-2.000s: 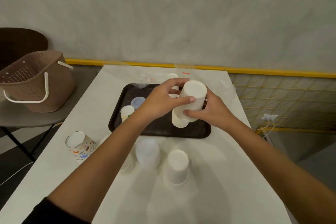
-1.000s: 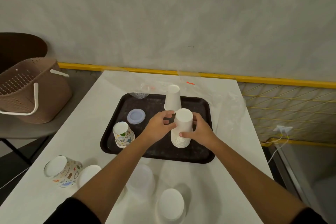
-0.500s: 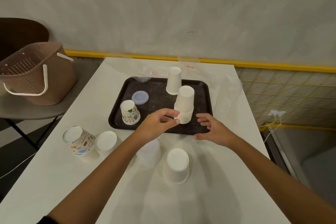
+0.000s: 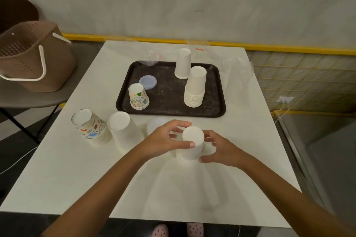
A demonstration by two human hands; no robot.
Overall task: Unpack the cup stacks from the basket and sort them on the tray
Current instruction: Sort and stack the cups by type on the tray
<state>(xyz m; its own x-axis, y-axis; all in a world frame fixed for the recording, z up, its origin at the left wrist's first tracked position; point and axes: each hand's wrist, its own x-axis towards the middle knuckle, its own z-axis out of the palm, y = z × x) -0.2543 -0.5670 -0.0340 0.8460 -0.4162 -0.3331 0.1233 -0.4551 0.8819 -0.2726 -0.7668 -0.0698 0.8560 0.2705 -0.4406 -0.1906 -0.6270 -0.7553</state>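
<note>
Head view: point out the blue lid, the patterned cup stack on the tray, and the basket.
blue lid (image 4: 147,82), head view, centre of its top.
patterned cup stack (image 4: 139,98), head view, printed side wall.
basket (image 4: 25,71), head view, perforated front wall.

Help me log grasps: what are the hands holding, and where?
An upside-down white cup stack: left hand pinches its top end, right hand curls round its lower side.

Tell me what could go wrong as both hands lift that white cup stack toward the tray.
The left hand grips the white cup stack near its top, so the nested cups might separate and the lower ones stay behind. The tall white stack on the tray stands toward its near right side; a passing arm could topple it. The translucent cup right behind the left hand might get knocked.
</note>
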